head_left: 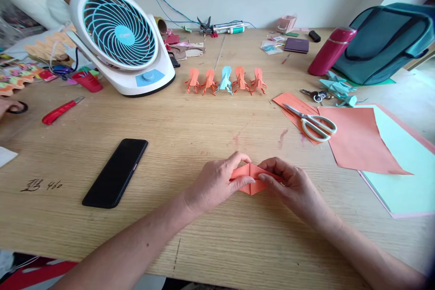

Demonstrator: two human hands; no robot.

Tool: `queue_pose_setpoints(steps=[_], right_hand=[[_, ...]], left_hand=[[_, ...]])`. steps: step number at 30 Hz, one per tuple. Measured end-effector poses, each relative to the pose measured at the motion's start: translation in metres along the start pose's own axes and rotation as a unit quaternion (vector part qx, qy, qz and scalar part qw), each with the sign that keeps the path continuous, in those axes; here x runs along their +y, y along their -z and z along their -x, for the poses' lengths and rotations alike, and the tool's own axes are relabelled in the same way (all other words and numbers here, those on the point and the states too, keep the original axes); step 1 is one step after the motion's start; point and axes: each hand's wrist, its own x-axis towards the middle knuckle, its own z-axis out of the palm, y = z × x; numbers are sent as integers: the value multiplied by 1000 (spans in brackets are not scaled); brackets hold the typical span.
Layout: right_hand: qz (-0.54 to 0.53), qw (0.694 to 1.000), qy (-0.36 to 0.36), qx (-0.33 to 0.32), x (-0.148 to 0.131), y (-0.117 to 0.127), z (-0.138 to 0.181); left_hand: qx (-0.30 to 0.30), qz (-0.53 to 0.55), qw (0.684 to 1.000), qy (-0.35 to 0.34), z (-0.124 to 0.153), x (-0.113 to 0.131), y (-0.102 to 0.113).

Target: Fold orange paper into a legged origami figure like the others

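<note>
A piece of folded orange paper (253, 170), creased down its middle into a diamond-like shape, is held between both hands low over the table. My left hand (217, 181) pinches its left side, thumb on top and forefinger along the far edge. On the right side, my right hand (288, 181) grips the paper with its thumb pressed near the centre fold and the fingers curled behind. The fingers hide both outer ends of the paper. Beyond the hands stands a row of several folded paper figures, orange ones (239, 79) and a light blue one (224, 80).
Scissors (314, 124) lie on orange sheets (367, 138) at the right, over pale green paper (408, 186). A black phone (115, 174) and red utility knife (61, 111) lie left. A fan (122, 36), pink bottle (331, 52) and teal bag (387, 45) stand farther back. Another person's hand (8, 106) shows at far left.
</note>
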Motion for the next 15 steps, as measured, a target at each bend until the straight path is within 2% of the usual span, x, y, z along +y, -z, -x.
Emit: queue_pose_setpoints(steps=[11, 13, 15], right_hand=[[-38, 999, 2, 37, 6, 0, -5], [-63, 997, 1, 49, 8, 2, -8], [-94, 994, -1, 58, 8, 3, -11]], left_hand=[[57, 11, 998, 29, -8, -13, 4], [90, -1, 995, 31, -8, -16, 8], [153, -47, 987, -4, -8, -16, 11]])
